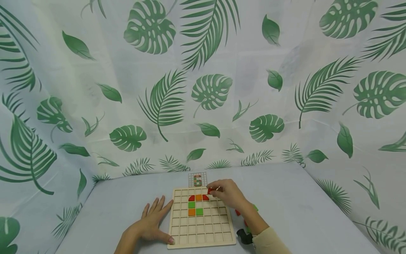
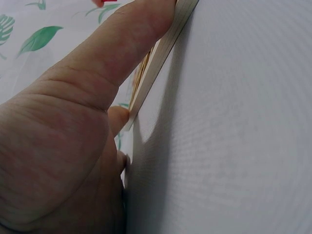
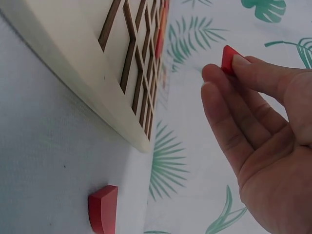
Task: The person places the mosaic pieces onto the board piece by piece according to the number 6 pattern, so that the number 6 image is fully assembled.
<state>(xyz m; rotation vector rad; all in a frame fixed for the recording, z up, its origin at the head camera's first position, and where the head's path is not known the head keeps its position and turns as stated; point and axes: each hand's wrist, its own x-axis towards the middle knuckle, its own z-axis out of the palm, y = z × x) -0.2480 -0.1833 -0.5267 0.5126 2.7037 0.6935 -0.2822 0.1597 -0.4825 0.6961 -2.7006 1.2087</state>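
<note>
A wooden grid board [image 1: 184,231] lies on the table. Near its top are red, orange and green tiles, among them a rounded red tile [image 1: 191,198], an orange tile [image 1: 191,212] and a green tile [image 1: 199,211]. My right hand [image 1: 229,193] pinches a small red tile [image 3: 228,59] between thumb and fingertips, above the board's upper right part. My left hand [image 1: 150,223] lies spread at the board's left side, its thumb at the lower left corner and a fingertip touching the left edge. In the left wrist view the thumb [image 2: 112,53] rests against the board's rim.
A small pattern card [image 1: 197,179] with a coloured grid design lies behind the board. Right of the board, partly hidden by my right forearm, are loose red and green tiles, including a red piece [image 3: 103,209], and a black object [image 1: 244,236]. Leaf-patterned cloth [image 1: 222,148] encloses the table.
</note>
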